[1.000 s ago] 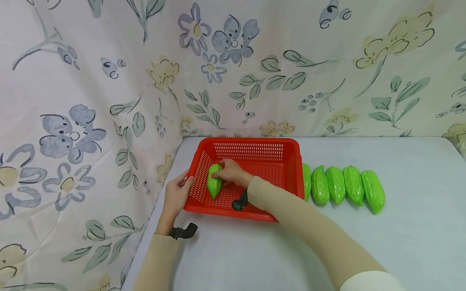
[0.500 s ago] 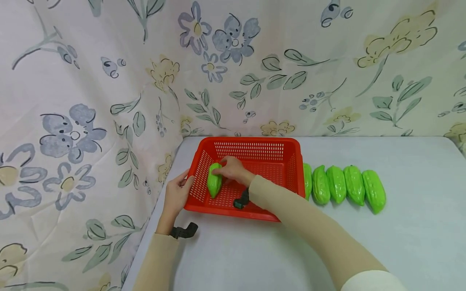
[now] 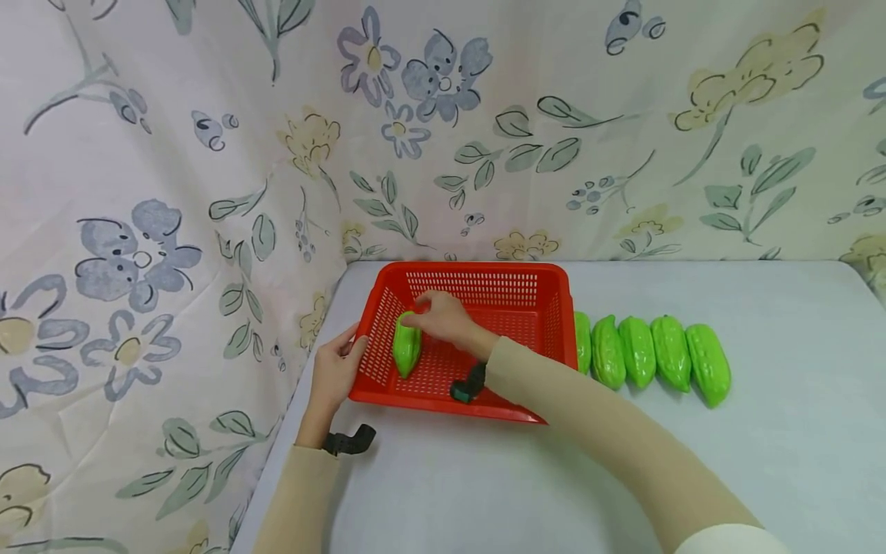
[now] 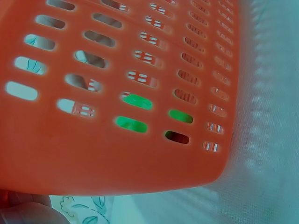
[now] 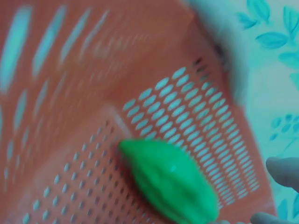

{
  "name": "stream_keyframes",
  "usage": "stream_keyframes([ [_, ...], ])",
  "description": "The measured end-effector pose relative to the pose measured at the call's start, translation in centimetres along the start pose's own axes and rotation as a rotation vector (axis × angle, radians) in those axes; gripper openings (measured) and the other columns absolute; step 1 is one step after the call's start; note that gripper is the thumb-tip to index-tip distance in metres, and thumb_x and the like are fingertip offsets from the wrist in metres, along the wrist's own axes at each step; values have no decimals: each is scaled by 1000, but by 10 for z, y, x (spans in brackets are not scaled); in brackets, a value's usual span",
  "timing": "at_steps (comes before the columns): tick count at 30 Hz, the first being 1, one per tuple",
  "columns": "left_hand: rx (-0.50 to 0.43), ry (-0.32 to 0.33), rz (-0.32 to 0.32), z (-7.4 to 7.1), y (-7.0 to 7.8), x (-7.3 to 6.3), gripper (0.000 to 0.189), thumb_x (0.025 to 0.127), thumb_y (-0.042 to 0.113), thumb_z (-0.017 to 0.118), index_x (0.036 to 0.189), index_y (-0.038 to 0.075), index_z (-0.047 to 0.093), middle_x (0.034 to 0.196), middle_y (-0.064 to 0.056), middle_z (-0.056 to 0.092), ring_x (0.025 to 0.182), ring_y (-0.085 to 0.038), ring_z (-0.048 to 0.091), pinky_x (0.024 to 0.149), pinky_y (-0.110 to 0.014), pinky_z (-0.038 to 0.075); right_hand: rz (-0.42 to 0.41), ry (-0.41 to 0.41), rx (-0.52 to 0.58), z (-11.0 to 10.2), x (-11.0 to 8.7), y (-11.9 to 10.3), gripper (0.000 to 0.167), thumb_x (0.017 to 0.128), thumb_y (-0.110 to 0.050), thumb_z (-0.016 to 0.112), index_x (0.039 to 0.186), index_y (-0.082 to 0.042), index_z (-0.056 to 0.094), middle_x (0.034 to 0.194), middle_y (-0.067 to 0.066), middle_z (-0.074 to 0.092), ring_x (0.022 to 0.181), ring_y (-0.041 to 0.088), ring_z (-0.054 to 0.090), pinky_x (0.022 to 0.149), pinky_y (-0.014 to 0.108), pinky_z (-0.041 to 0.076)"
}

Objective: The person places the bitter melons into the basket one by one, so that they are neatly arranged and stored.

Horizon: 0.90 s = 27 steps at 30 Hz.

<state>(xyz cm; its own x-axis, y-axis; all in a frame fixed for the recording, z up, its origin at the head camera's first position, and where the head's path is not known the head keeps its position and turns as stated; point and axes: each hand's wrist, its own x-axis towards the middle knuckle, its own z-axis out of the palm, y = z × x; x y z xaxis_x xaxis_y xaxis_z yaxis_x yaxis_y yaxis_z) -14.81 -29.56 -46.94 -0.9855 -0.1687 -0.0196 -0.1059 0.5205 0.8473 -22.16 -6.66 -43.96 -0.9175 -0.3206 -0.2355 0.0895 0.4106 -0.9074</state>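
A red perforated plastic basket stands on the table. My left hand grips its left rim, thumb over the edge; the left wrist view looks at the basket's outer wall. Inside, near the left wall, lies a glossy bright-green, elongated vegetable with lengthwise ridges and a pointed tip. My right hand is over the basket, beside the far end of that vegetable, thumb and fingers spread. In the right wrist view the green vegetable lies by the slotted wall, with fingertips at the right edge.
Several like green vegetables lie in a row right of the basket, the nearest partly hidden by its wall. The pale table extends to the right and front. A floral cloth hangs behind and at the left.
My right hand has let go of the green vegetable and drawn slightly up and right, its fingers opening. The vegetable stays by the left wall. My left hand has not moved.
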Motion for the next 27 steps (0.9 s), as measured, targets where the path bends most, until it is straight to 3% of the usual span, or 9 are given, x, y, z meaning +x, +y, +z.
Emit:
stream_keyframes([
  [8,4,-3,-8,0,-2,-1,53,105,37,62,152,13,56,108,-20,76,85,-26,72,68,-25,61,-34,-24,94,-5,-15,-13,54,93,-32,80,138,-8,63,121,11,66,101,26,66,88,50,62],
  [13,4,-1,-13,0,-2,-2,53,105,37,61,152,13,56,109,-21,76,88,-31,73,68,-28,62,-40,-32,104,-11,-17,-17,52,92,-32,80,136,-9,64,118,11,67,98,29,69,77,41,64],
  [19,2,6,-16,1,-2,-3,53,105,38,61,152,14,56,110,-21,76,86,-30,73,67,-26,62,-41,-53,128,-21,-22,-19,54,92,-32,80,138,-10,63,116,11,68,88,21,67,67,31,62],
  [27,6,12,-7,-2,-2,0,53,105,39,61,151,13,57,105,-20,76,79,-21,70,64,-24,60,-55,-60,122,-46,-30,-6,56,94,-33,78,142,-11,61,120,10,68,99,32,67,85,50,62],
])
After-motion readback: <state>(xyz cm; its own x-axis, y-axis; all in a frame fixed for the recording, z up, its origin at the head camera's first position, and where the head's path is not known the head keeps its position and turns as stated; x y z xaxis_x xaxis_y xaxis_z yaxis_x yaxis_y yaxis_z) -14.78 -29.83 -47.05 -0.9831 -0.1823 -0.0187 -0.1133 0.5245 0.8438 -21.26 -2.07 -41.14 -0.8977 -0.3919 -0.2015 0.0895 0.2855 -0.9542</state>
